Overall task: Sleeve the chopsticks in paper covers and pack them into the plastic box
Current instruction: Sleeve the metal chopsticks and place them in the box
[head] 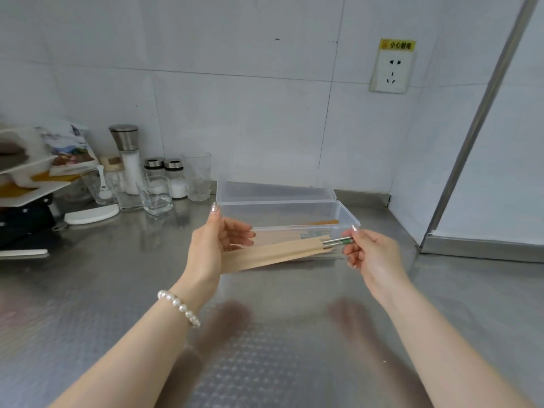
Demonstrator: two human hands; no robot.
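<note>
Above the steel counter, just before the open plastic box, the left hand grips a paper cover while the right hand pinches the protruding chopsticks.

Both arms stretched forward, left hand curled in a grip (index finger up), right hand pinching with 2 fingertips.
</note>
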